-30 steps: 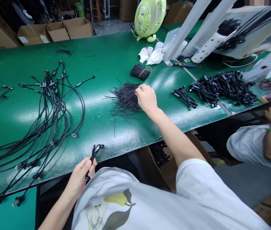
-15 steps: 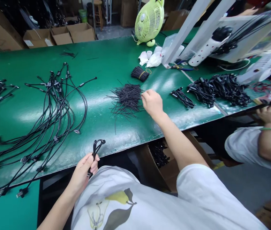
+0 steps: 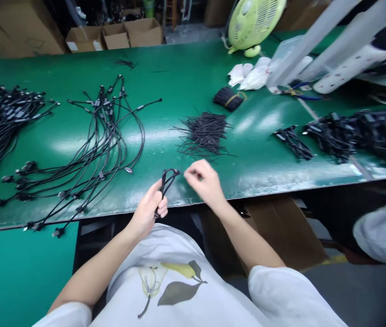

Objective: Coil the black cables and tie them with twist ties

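Note:
My left hand (image 3: pixel 150 206) is closed around a black cable (image 3: pixel 168 178), folded so that its loop stands up above the fingers. Just to the right, my right hand (image 3: pixel 204 181) has thumb and forefinger pinched together near that loop, apart from it; anything thin between the fingertips is too small to see. Beyond the right hand lies a loose pile of short black twist ties (image 3: pixel 206 132). A bundle of twist ties (image 3: pixel 228 98) held by a yellow band sits behind the pile. Several unfolded black cables (image 3: pixel 106 136) are spread out on the left.
On the green table (image 3: pixel 175 86), a thick heap of cables (image 3: pixel 3 113) lies far left. Folded cables (image 3: pixel 295 143) and a larger pile of them (image 3: pixel 359 134) are at right. A green fan (image 3: pixel 256 22), white tissue (image 3: pixel 256 78), pliers (image 3: pixel 300 93) and a slanted post (image 3: pixel 307 43) stand behind.
My right hand has moved from the edge of the twist tie pile towards me, close to my left hand. The left hand still grips the folded cable. The view has shifted left.

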`<state>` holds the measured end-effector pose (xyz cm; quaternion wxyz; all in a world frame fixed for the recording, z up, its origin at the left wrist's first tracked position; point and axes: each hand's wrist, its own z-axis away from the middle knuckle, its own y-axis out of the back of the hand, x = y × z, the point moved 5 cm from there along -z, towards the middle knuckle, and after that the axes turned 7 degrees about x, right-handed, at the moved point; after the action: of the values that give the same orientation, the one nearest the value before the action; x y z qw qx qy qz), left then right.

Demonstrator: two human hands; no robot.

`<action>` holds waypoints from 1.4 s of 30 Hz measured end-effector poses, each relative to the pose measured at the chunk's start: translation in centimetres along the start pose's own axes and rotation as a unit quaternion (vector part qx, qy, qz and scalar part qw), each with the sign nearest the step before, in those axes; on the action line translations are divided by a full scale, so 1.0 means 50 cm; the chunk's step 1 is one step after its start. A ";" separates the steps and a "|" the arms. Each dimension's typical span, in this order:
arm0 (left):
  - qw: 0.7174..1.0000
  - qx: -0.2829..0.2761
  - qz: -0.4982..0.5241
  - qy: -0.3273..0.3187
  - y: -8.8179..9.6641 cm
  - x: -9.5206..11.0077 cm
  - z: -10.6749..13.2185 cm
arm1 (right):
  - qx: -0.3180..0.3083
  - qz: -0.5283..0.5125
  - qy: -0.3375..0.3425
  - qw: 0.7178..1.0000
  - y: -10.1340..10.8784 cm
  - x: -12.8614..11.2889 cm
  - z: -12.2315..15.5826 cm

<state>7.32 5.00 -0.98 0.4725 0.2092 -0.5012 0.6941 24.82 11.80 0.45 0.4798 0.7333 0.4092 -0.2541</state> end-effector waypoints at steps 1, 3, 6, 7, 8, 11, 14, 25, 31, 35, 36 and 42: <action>1.000 0.006 -0.006 -0.019 0.003 0.004 -0.008 | -0.058 -0.022 0.018 0.998 -0.034 -0.031 0.029; 0.996 0.036 -0.044 -0.064 0.021 0.013 -0.022 | -0.120 -0.012 0.068 0.990 -0.076 -0.080 0.075; 0.974 0.082 -0.177 -0.114 0.058 0.019 -0.028 | -0.119 0.072 0.222 0.965 -0.097 -0.128 0.097; 0.962 0.086 -0.227 -0.126 0.067 0.019 -0.026 | -0.130 0.084 0.286 0.946 -0.103 -0.140 0.096; 0.950 0.083 -0.270 -0.136 0.072 0.020 -0.025 | -0.151 0.085 0.340 0.924 -0.108 -0.150 0.093; 0.931 0.056 -0.335 -0.132 0.078 0.021 -0.018 | -0.221 0.040 0.398 0.890 -0.121 -0.166 0.068; 0.954 0.013 -0.292 -0.072 0.075 0.017 -0.013 | -0.265 -0.038 0.313 0.911 -0.128 -0.170 0.032; 0.943 -0.012 -0.331 -0.027 0.093 0.002 0.000 | -0.294 -0.106 0.197 0.929 -0.163 -0.144 0.048; 0.988 -0.054 -0.129 0.059 0.087 -0.006 -0.002 | -0.244 -0.133 0.230 0.933 -0.151 -0.133 0.058; 0.983 -0.057 -0.162 0.058 0.090 -0.015 -0.003 | -0.292 -0.099 0.238 0.921 -0.159 -0.134 0.055; 0.980 -0.051 -0.180 0.062 0.092 -0.018 -0.003 | -0.303 -0.088 0.253 0.915 -0.162 -0.137 0.056; 0.992 -0.059 -0.063 0.093 0.087 -0.009 0.008 | -0.260 -0.099 0.290 0.916 -0.155 -0.151 0.061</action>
<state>3.70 4.23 -3.30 0.5713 0.1467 -0.4810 0.6486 14.29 7.90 1.14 0.4861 0.5801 0.6525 0.0392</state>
